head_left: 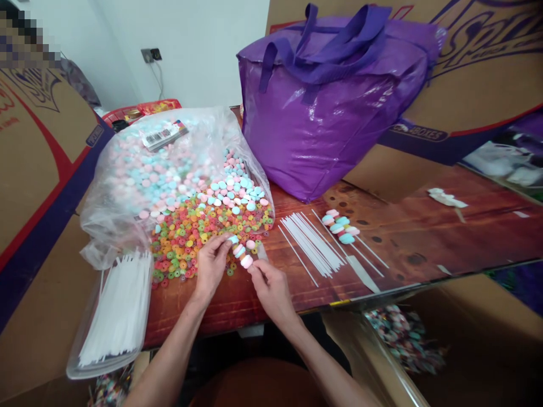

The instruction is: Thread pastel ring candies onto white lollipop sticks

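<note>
Between my hands is a candy skewer [240,253], strung with pink, white and blue marshmallows and orange gummy pieces. My right hand [271,285] is closed around its near end, and the stick itself is mostly hidden. At the far end, my left hand [211,264] pinches a light blue marshmallow [233,239]; whether it is on the stick I cannot tell. Beneath them spreads a pile of sugared gummy rings [182,237] in red, orange, yellow and green. A pink marshmallow [251,245] lies just beyond the skewer. Loose white sticks [311,243] lie to the right.
Filled candy skewers [340,226] lie right of the sticks. A clear plastic bag [127,164] of marshmallows opens behind the gummy pile. At front left stands a clear tub [146,316] of white sticks. A purple bag [331,113] and cardboard boxes [38,158] stand around the wooden-patterned table [407,226].
</note>
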Demonstrator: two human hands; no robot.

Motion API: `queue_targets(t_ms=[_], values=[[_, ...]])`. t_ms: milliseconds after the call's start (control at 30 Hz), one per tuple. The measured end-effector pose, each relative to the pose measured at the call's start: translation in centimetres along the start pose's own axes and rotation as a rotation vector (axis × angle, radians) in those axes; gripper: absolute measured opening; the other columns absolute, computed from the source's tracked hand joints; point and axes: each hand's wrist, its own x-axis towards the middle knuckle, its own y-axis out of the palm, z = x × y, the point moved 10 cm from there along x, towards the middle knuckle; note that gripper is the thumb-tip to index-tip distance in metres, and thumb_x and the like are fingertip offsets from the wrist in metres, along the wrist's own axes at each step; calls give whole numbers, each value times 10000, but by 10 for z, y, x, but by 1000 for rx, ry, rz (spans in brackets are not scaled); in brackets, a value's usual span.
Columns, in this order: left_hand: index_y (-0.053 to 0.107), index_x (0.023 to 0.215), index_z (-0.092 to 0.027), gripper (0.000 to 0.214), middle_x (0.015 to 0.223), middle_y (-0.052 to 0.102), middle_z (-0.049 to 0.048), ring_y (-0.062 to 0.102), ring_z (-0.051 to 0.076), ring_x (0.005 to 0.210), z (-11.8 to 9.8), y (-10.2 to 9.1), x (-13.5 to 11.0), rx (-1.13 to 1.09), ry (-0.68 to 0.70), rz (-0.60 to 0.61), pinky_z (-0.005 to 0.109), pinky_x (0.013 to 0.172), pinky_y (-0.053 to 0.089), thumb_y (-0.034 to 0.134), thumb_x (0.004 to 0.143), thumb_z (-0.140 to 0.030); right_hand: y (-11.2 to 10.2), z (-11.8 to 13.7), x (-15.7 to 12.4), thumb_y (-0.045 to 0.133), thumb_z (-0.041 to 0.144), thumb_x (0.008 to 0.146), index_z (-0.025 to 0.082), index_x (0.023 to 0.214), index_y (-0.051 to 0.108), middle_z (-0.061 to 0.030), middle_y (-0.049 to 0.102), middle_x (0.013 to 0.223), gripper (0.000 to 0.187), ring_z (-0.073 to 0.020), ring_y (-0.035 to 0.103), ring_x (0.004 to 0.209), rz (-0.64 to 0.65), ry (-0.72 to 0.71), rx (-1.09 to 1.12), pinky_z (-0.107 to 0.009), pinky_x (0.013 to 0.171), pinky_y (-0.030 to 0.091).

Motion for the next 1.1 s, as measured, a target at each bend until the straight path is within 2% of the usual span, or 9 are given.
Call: queue_targets(t_ms=[167, 300, 467, 633, 733, 867, 1000, 1100], values=[[779, 1026, -227, 213, 1045, 735, 54, 673, 204, 968, -1, -1, -4, 48, 16, -24, 320, 873, 531, 665, 871, -320, 5, -2, -2, 463, 340, 947, 194, 713, 522, 42, 425, 589, 282, -116, 390, 526, -32, 25, 67, -235, 523, 282], [781, 1024, -233, 209, 1032, 729, 53, 670, 203, 975, -6, 3, -6, 56, 52, 22, 308, 856, 536, 648, 890, -323, 9, -4, 0, 456, 329, 942, 197, 706, 507, 35, 442, 599, 276, -121, 403, 539, -37, 34, 79, -236, 527, 283], [772, 1044, -240, 212, 1019, 719, 47, 662, 189, 960, -9, 6, -9, 112, 90, 66, 294, 856, 527, 632, 913, -331, 3, -9, 7, 444, 309, 926, 193, 705, 517, 42, 408, 586, 260, -117, 376, 531, -94, 30, 59, -238, 521, 271], [757, 1103, -235, 250, 1115, 709, 64, 662, 196, 1015, -6, 13, -10, 82, 86, 101, 301, 886, 527, 620, 917, -329, 4, -9, 8, 443, 319, 945, 188, 717, 534, 39, 426, 592, 279, -116, 386, 537, -67, 13, 47, -237, 532, 288], [738, 1152, -239, 289, 1187, 707, 68, 654, 214, 1088, -5, 13, -9, 56, 46, 91, 340, 967, 513, 614, 920, -358, -1, -6, 7, 451, 321, 949, 186, 729, 558, 33, 448, 598, 280, -120, 403, 546, -67, 17, 61, -233, 531, 304], [724, 1172, -224, 353, 1248, 695, 76, 627, 246, 1181, -2, 4, -9, 26, -29, 17, 403, 1075, 460, 644, 890, -421, -8, 1, 4, 455, 320, 959, 187, 709, 573, 31, 475, 588, 307, -121, 439, 559, -39, 32, 69, -226, 542, 322], [759, 1065, -204, 371, 1166, 727, 80, 662, 265, 1098, -6, 3, -7, 87, -4, 18, 420, 1052, 480, 671, 845, -490, -16, 5, 0, 454, 315, 960, 181, 727, 598, 39, 468, 590, 305, -111, 433, 551, -53, 14, 56, -224, 550, 321], [767, 1042, -200, 407, 1135, 739, 80, 676, 272, 1062, -9, 12, -6, 98, -20, 80, 431, 1030, 499, 678, 822, -531, -28, 6, -3, 445, 308, 966, 177, 725, 593, 43, 458, 601, 312, -104, 424, 551, -57, -23, 34, -223, 561, 320]])
